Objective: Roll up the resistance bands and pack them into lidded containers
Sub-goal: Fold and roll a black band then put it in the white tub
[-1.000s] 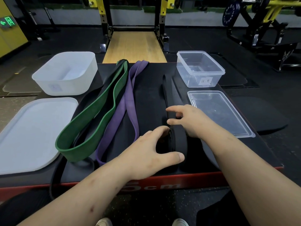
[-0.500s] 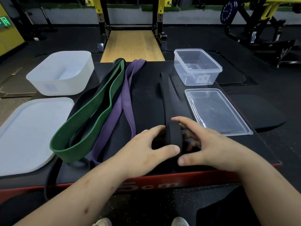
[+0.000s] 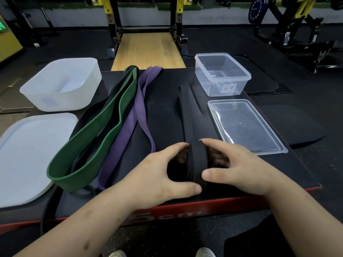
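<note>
Setting: gym floor with dark rubber matting. A yellow-and-black rack (image 3: 178, 19) stands at the far side over a wooden platform (image 3: 148, 51).

Surface: black-topped box (image 3: 165, 104) with a red front edge carrying large printed characters.

Item 1, black resistance band (image 3: 197, 160): near end wound into an upright roll close to the box's front edge, right of centre. The unrolled length lies flat and runs away from the person toward the far edge.

Item 2, left hand (image 3: 157, 173): cupped round the roll's left face, fingertips on top, thumb at the near underside; grip closed on the roll.

Item 3, right hand (image 3: 235, 167): curled round the roll's right face, thumb pressed against the outer wrap; likewise clamped on the roll.

Item 4, green band (image 3: 96, 138): wide loop, unrolled, lying diagonally on the left half of the box.

Item 5, purple band (image 3: 137, 115): unrolled, just right of the green one, between it and the black band.

Item 6, thin black band (image 3: 44, 210): partly under the green loop, hanging over the front edge.

Item 7, clear container (image 3: 222, 75): far right corner, open, small label on its near wall.

Item 8, clear lid (image 3: 245, 125): flat, just in front of that container.

Item 9, white container (image 3: 61, 84): far left, open.

Item 10, white lid (image 3: 27, 154): flat, near left.
</note>
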The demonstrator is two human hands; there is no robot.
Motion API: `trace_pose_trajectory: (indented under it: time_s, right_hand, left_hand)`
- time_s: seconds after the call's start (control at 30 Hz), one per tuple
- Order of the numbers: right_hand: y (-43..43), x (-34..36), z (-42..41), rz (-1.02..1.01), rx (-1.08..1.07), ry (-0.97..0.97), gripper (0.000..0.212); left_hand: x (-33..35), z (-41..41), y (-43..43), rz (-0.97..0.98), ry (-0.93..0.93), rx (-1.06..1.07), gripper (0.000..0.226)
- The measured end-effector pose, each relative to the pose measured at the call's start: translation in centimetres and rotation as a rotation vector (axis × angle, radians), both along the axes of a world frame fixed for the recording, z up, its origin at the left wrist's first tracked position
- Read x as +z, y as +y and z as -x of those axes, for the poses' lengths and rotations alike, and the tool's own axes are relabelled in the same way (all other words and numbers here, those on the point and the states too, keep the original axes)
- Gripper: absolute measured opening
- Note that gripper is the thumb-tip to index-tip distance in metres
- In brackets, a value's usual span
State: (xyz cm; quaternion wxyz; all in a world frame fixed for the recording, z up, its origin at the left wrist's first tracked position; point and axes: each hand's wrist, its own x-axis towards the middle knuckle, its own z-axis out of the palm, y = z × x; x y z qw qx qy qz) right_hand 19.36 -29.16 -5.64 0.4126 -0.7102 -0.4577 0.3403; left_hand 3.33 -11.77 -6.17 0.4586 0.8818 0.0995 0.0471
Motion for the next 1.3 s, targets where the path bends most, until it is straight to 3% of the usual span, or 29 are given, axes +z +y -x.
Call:
trace_pose_trajectory:
  time_s: [0.27,0.47,0.6,0.8,1.0,1.3]
  right_hand:
    - [0.1,-0.3,0.1,0.005,-0.046,-0.11,0.045]
    - [0.0,-0.4,0.3,-0.076,0.009,0.03,0.064]
    - [1.1,-0.4,-0.3,-0.05,-0.061,-0.021,0.054]
    - [0.9,-1.2,-0.9,-0.049,-0.053,0.003,0.086]
    - [1.8,-0.2,-0.4,-0.113,-0.061,-0.011,0.055]
    - [-0.3,-0.5,0.4,-0.015,-0.038,-0.002,0.057]
  left_hand:
    - [-0.4,0.4,-0.7,0.036,-0.041,0.032,0.077]
    - [-0.3,-0.2,-0.9,0.026,-0.067,0.046,0.068]
    - [-0.8,-0.5,-0.4,0.012,-0.047,0.055,0.096]
    - [-0.9,-1.2,-0.1,0.002,-0.054,0.057,0.094]
    - [-0.7,-1.3,0.3,0.05,-0.069,0.039,0.094]
    - [-0.8,0.7,-1.5,0.045,-0.079,0.062,0.076]
